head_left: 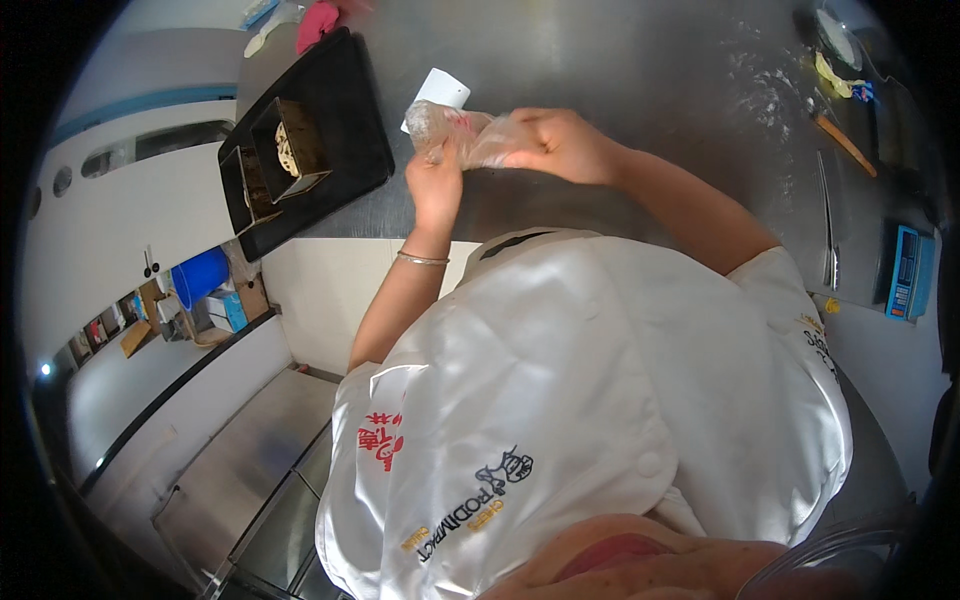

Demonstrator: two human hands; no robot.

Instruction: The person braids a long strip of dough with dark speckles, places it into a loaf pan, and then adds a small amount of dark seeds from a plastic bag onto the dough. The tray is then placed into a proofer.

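Observation:
My left hand point(436, 176) and my right hand point(559, 146) hold a clear plastic bag point(480, 139) between them above the near edge of a steel worktable. The bag is crumpled, with red marks on it and a whitish, rounded bulge at its left end; what lies inside is unclear. Behind the bag, partly covered by it, lies a white plastic dough scraper or card point(442, 88). To the left is a black baking tray point(351, 112) with metal loaf tins point(309, 142) on it, one showing pale dough with dark bits.
Flour is scattered on the steel worktable point(600, 45). At the right lie a wooden-handled tool point(847, 144), a yellow and blue wrapper point(836, 79) and a blue digital scale point(904, 270). A pink cloth or bag point(318, 25) sits beyond the tray. White cabinets point(120, 217) stand at the left.

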